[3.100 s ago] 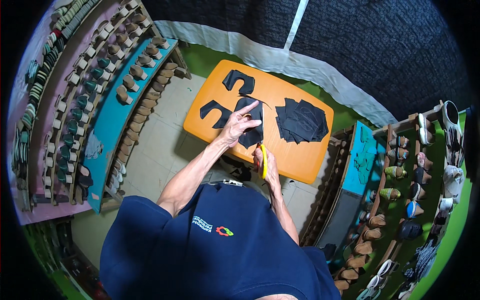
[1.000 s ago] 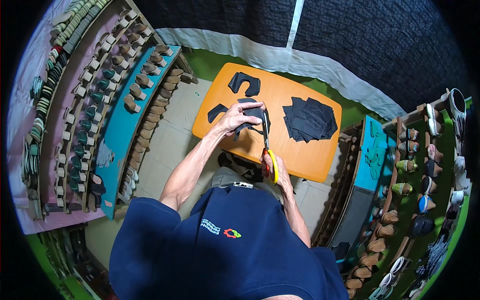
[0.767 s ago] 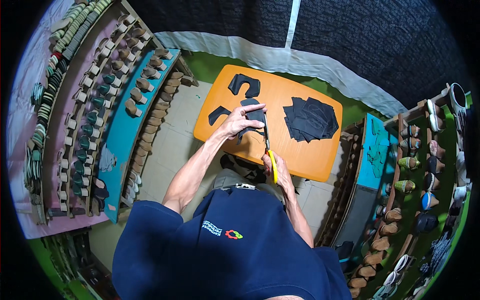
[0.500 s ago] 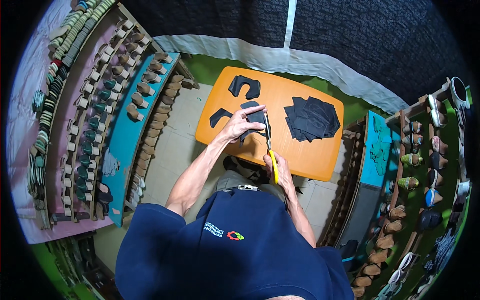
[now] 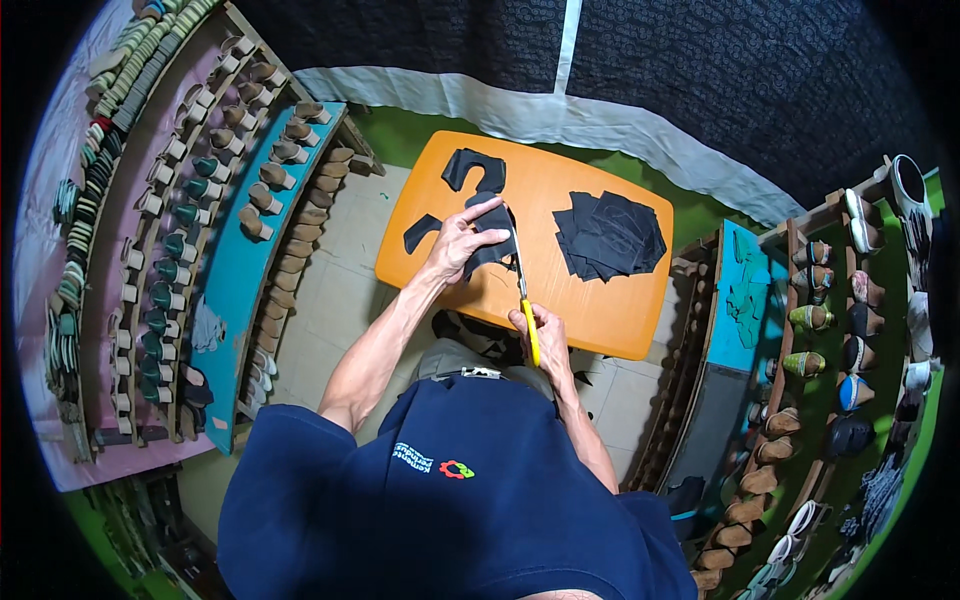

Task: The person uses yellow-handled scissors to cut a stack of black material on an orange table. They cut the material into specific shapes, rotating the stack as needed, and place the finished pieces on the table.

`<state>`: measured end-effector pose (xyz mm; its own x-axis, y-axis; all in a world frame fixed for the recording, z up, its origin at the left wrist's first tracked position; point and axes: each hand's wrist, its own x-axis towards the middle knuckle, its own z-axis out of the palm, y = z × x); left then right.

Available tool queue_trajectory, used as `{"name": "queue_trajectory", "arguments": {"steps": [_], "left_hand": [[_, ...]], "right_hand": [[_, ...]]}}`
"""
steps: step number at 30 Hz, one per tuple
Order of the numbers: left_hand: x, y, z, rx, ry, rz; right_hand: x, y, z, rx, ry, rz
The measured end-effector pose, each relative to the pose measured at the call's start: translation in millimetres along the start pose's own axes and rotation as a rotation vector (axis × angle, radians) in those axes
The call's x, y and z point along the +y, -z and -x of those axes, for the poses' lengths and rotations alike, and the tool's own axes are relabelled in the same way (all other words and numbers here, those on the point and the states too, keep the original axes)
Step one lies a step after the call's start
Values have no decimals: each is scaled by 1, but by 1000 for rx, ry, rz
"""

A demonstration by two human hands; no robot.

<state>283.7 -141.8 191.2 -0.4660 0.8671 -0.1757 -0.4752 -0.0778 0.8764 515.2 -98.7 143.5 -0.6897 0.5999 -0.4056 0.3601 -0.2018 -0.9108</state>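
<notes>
My right hand (image 5: 544,335) is closed round the yellow handles of a pair of scissors (image 5: 530,318), whose blades point away from me over the table. Between thumb and fingers, my left hand (image 5: 462,240) grips a black fabric piece (image 5: 490,254), with the blades along its right edge. Beyond my left hand lies a curved black cut piece (image 5: 474,170), and a smaller black piece (image 5: 421,233) rests to its left. A pile of black fabric pieces (image 5: 611,237) is spread on the right half of the table.
The orange table (image 5: 600,335) has rounded corners. At left stand racks of shoe lasts (image 5: 254,222) and a blue board (image 5: 232,290). On the right are more shoe shelves (image 5: 782,449) and a blue surface with green scraps (image 5: 744,300). A dark curtain (image 5: 690,80) hangs behind.
The whole view has shifted slightly, moving the table left in the picture. The scissors' blades look more closed together along the fabric's edge; both hands keep their hold.
</notes>
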Motion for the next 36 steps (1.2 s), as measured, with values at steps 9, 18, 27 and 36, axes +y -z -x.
{"name": "queue_trajectory", "arguments": {"steps": [9, 18, 27, 36], "left_hand": [[-14, -3, 6, -34, 24, -22], [-14, -5, 6, -3, 5, 34], [-19, -7, 11, 14, -18, 23], [-23, 16, 9, -24, 63, -204]], "right_hand": [[-15, 0, -3, -28, 0, -6], [3, 0, -5, 14, 3, -54], [3, 0, -8, -6, -26, -64], [-1, -1, 0, -5, -26, -80]]}}
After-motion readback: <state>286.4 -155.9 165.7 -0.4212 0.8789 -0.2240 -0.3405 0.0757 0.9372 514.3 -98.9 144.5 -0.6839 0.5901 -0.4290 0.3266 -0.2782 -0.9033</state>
